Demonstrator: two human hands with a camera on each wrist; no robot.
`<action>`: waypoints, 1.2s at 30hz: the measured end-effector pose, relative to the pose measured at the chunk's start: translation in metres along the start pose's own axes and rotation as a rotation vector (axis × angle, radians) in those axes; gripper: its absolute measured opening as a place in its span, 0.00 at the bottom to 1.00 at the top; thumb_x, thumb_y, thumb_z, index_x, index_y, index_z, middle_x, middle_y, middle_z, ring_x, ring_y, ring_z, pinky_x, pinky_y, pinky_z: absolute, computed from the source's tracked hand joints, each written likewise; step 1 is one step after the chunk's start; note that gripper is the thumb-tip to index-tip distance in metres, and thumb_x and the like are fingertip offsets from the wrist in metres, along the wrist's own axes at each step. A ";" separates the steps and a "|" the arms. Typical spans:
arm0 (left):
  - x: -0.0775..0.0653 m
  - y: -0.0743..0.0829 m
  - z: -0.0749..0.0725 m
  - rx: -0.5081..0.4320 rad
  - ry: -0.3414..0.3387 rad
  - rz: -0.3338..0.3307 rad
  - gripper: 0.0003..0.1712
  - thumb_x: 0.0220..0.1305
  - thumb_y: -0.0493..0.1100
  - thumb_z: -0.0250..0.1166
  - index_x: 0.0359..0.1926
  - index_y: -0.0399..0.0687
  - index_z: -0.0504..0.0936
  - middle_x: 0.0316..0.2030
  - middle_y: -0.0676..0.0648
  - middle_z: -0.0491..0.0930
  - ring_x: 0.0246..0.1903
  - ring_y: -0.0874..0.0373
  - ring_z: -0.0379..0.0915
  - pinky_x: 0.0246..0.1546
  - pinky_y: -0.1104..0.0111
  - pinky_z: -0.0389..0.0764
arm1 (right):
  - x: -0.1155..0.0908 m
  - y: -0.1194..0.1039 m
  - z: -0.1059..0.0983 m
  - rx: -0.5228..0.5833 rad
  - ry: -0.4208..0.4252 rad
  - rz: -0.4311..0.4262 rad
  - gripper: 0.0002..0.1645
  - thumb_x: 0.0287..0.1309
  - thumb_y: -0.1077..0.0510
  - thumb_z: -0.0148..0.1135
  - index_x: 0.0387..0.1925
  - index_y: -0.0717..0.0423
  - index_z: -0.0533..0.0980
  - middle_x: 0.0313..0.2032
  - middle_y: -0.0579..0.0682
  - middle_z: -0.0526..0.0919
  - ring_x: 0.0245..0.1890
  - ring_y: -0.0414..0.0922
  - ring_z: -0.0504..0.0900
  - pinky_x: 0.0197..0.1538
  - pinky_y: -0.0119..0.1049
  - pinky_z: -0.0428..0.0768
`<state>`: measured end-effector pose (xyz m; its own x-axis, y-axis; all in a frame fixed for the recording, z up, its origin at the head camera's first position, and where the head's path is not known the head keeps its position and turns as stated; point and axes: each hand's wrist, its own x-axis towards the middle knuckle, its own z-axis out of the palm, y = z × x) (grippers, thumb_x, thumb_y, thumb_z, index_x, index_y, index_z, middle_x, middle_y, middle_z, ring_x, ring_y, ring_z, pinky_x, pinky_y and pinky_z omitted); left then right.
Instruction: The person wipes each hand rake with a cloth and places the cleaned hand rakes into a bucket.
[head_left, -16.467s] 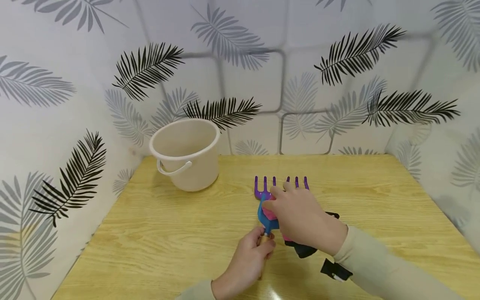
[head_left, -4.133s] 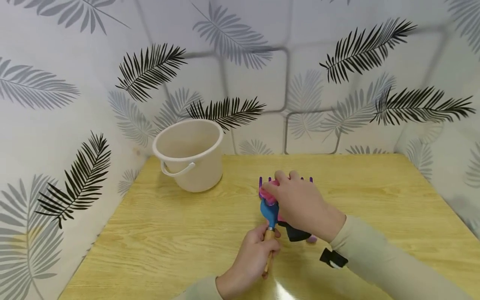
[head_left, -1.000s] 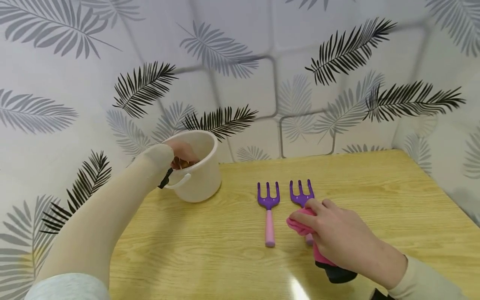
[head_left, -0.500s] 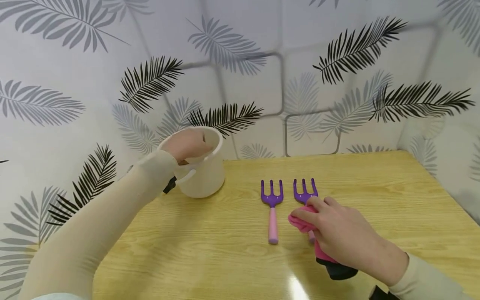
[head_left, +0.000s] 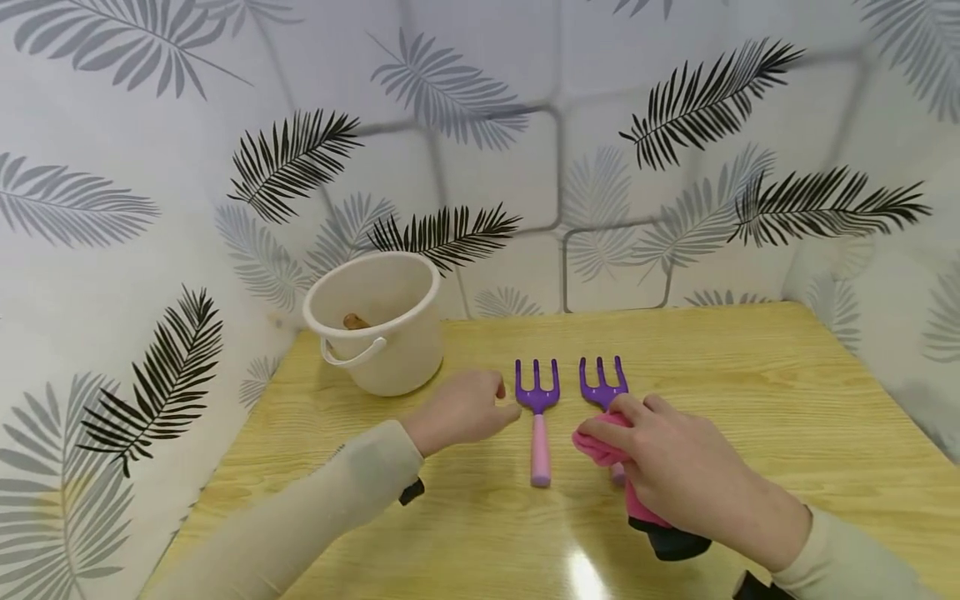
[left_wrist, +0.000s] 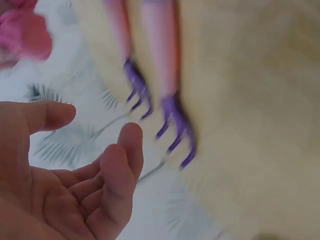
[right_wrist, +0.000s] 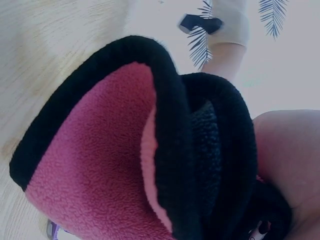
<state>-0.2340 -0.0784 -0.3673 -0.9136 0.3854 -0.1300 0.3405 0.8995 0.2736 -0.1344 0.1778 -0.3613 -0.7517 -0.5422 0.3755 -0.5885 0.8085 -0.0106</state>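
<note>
My left hand point(head_left: 461, 408), holding nothing, hovers just left of a purple garden hand fork point(head_left: 537, 402) with a pink handle. In the left wrist view its fingers point(left_wrist: 114, 172) are loosely bent, thumb apart from them. My right hand point(head_left: 678, 467) grips a bunched pink cloth point(head_left: 602, 442) with black edging. That cloth overlaps a second purple hand fork point(head_left: 602, 392), hiding most of its pink handle. In the right wrist view, folds of the cloth point(right_wrist: 95, 150) fill the middle. The brown handle end of a trowel point(head_left: 355, 322) shows inside the cream bucket point(head_left: 401, 358).
The bucket stands at the back left of the wooden table point(head_left: 720, 350), its white handle point(head_left: 356, 357) hanging at the front. A leaf-patterned wall covering point(head_left: 495, 192) rises behind the table and along both sides.
My left hand put the blue trowel into the bucket, let it go and came out rightward to the left fork. My right hand moved right with the cloth earlier and has since stayed put.
</note>
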 end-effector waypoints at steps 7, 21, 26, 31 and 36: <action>0.015 0.004 0.060 -0.139 -0.183 -0.039 0.32 0.66 0.65 0.60 0.11 0.53 0.70 0.10 0.52 0.73 0.11 0.61 0.70 0.16 0.70 0.66 | -0.001 0.000 0.002 -0.007 0.003 0.006 0.26 0.47 0.59 0.72 0.49 0.33 0.81 0.41 0.44 0.80 0.33 0.43 0.77 0.21 0.33 0.73; 0.030 0.011 0.085 -0.173 -0.103 -0.086 0.18 0.59 0.54 0.65 0.17 0.52 0.75 0.15 0.53 0.75 0.14 0.61 0.69 0.18 0.69 0.70 | -0.003 -0.001 0.006 -0.003 -0.011 0.023 0.26 0.48 0.58 0.74 0.49 0.32 0.82 0.41 0.43 0.80 0.33 0.42 0.76 0.20 0.32 0.71; 0.027 -0.001 0.085 -0.492 -0.119 -0.127 0.18 0.63 0.54 0.61 0.21 0.50 0.73 0.14 0.53 0.72 0.11 0.62 0.61 0.13 0.71 0.65 | -0.001 -0.001 0.008 -0.002 -0.028 0.028 0.26 0.48 0.58 0.75 0.49 0.33 0.82 0.41 0.44 0.80 0.32 0.42 0.76 0.20 0.32 0.70; 0.023 -0.005 0.082 -0.698 -0.125 -0.141 0.16 0.62 0.51 0.58 0.21 0.51 0.70 0.13 0.54 0.66 0.12 0.64 0.53 0.12 0.72 0.57 | 0.001 0.000 0.008 0.008 -0.047 0.037 0.25 0.49 0.57 0.75 0.50 0.34 0.82 0.42 0.45 0.81 0.33 0.43 0.77 0.20 0.31 0.70; 0.008 0.001 0.081 -0.818 -0.047 -0.148 0.12 0.62 0.49 0.60 0.36 0.44 0.75 0.24 0.50 0.73 0.19 0.62 0.65 0.17 0.72 0.67 | 0.005 0.002 0.008 0.015 -0.032 0.036 0.26 0.49 0.58 0.73 0.51 0.35 0.82 0.43 0.46 0.81 0.32 0.44 0.77 0.20 0.31 0.71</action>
<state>-0.2229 -0.0579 -0.4456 -0.9197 0.2994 -0.2539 -0.0682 0.5151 0.8544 -0.1415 0.1754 -0.3667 -0.7816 -0.5197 0.3450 -0.5649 0.8243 -0.0381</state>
